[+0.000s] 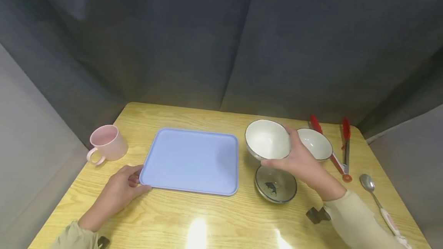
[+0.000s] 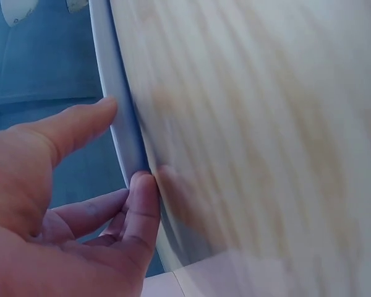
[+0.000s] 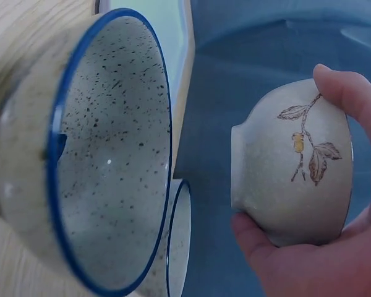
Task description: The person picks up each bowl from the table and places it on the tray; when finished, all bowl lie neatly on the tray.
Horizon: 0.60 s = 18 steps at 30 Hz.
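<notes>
My left hand (image 1: 119,191) holds the near left corner of a light blue tray (image 1: 192,162), which lies on the table. In the left wrist view the thumb is on the tray's rim (image 2: 114,80), with curled fingertips at its edge. My right hand (image 1: 299,160) grips a white bowl (image 1: 267,139) by its side, above the table. The right wrist view shows a leaf sprig on this bowl's outside (image 3: 290,161). Just below it sits a bowl with a dark-blue rim (image 1: 277,185) and a dark picture inside. Another white bowl (image 1: 315,144) stands behind the right hand.
A pink mug (image 1: 109,143) stands at the table's left edge. Red-tipped tongs (image 1: 347,141) lie at the back right, partly hidden by the far bowl. Along the right edge lies a metal spoon (image 1: 367,182) with a white and pink handle. Dark curtains hang behind the table.
</notes>
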Motion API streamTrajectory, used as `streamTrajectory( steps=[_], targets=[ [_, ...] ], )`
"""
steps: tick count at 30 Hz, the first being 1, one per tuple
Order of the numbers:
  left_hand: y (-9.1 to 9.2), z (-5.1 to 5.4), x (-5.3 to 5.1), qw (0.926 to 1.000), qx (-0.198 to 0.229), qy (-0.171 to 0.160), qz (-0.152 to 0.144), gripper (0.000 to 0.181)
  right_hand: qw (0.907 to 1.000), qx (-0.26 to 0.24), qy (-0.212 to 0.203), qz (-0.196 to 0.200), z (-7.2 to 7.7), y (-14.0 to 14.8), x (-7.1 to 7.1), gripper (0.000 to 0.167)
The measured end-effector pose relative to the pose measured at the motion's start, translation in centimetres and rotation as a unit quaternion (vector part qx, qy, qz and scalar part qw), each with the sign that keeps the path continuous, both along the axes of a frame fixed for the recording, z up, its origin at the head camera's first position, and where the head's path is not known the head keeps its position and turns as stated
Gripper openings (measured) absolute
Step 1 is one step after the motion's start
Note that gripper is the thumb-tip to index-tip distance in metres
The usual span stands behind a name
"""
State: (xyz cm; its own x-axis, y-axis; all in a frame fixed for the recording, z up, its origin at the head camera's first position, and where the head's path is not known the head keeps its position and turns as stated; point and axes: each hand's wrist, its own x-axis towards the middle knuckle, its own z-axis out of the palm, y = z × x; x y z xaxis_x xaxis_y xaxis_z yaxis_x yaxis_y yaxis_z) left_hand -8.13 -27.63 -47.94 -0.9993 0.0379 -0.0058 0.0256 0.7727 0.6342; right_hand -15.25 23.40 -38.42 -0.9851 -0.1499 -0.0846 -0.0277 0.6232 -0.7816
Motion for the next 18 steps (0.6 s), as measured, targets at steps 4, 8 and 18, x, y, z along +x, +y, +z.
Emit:
streamTrajectory(
  steps=[4,8,18],
  targets=[
    [-0.3,-0.3,-0.2,0.9999,0.014,-0.005,0.002,0.070,0.9999,0.002,0.000,0.013,0.3,-1.1,-0.7,0.135],
    [-0.8,-0.6,-0.4,0.9992,0.031,-0.026,0.005,0.071,0.9997,-0.005,-0.004,0.026,0.3,-2.2,-1.6,0.135],
    [-0.9,-0.6,-0.6,0.9979,0.049,-0.042,0.006,0.071,0.9992,-0.016,0.008,0.035,-1.0,-5.3,-3.6,0.137]
  ],
)
